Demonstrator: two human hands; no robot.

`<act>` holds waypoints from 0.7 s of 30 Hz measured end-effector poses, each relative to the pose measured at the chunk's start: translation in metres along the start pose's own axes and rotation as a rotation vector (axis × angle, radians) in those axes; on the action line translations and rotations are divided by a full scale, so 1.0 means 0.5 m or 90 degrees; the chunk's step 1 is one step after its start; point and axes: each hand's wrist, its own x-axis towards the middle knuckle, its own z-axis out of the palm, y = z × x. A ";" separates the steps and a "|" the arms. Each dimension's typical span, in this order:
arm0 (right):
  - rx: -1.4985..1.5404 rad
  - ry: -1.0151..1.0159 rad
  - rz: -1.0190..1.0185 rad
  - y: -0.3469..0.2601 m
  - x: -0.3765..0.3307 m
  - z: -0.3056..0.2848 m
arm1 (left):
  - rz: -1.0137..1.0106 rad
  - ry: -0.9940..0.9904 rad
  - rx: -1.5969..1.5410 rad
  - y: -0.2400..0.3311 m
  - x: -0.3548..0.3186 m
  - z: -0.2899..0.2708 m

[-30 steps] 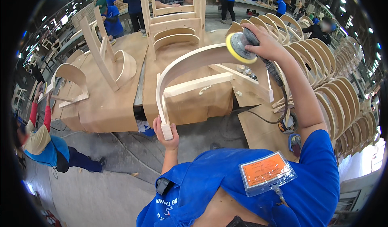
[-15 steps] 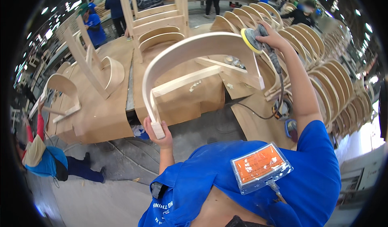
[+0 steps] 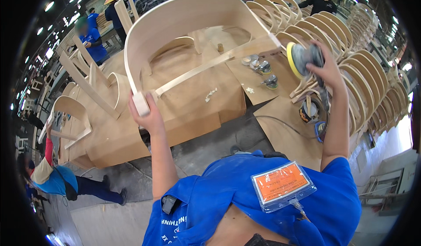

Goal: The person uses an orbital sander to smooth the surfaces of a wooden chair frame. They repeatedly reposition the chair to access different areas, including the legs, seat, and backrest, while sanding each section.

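Observation:
My left hand (image 3: 150,114) is closed around the near end of a pale wooden chair frame (image 3: 175,22), with the thumb against the squared leg end. The frame has a broad curved back and a straight crossbar (image 3: 195,74), and it is held tilted above the covered table. My right hand (image 3: 329,73) grips a grey handheld disc sander (image 3: 309,58) with a yellow pad. The pad faces the frame's right end (image 3: 274,40), with a small gap between them. A hose (image 3: 325,99) runs down from the sander along my right forearm.
Brown paper covers the table (image 3: 197,125). Small air tools (image 3: 271,82), round tins (image 3: 250,60) and wood shavings (image 3: 211,95) lie there. Rows of curved chair parts (image 3: 359,92) stand at right. Chair frames (image 3: 118,88) and a co-worker (image 3: 59,176) are at left. A black tub (image 3: 310,110) stands near the hose.
My left hand has moved up and left, and the chair frame has shifted the same way. The sander has moved right and down, away from the frame's curved back.

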 end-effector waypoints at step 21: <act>-0.063 -0.582 0.112 0.212 0.247 1.104 | 0.101 -0.078 0.055 0.023 0.361 0.319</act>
